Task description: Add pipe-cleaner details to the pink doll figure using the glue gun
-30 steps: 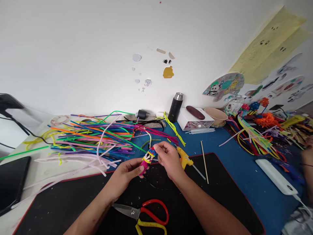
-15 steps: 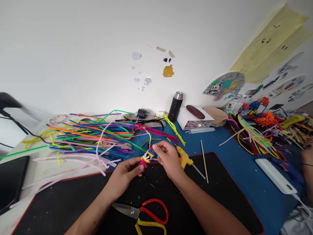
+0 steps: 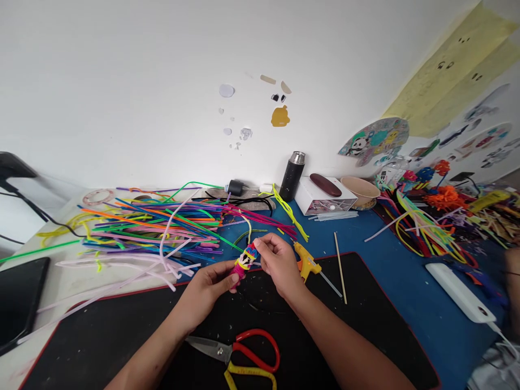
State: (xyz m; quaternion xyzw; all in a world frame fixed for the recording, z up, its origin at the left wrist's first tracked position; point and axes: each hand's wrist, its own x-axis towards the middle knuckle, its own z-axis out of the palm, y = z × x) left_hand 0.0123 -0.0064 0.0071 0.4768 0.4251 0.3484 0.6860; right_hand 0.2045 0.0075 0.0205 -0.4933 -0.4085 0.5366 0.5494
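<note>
Between my hands is a small pipe-cleaner figure [image 3: 244, 260], magenta below, with yellow and white bands, black marks and a blue and red top. A pale stem sticks up from it. My left hand [image 3: 213, 281] grips the magenta lower end between thumb and fingers. At the blue and red top, my right hand [image 3: 278, 262] pinches with thumb and forefinger. Scissors [image 3: 231, 352] with one red and one yellow handle lie below on the black mat [image 3: 134, 325]. A yellow glue gun [image 3: 307, 261] rests just right of my right hand.
Many coloured pipe cleaners [image 3: 154, 227] spread over the left side. A thin wooden stick [image 3: 340, 268] lies right of the glue gun. Behind stand a black flask [image 3: 291, 179], a white box [image 3: 325, 197] and a bowl [image 3: 361, 189]. Another person's arm [image 3: 512, 276] shows at the right edge.
Both hands keep nearly the same hold on the figure. The view has shifted very slightly; nothing else has visibly moved.
</note>
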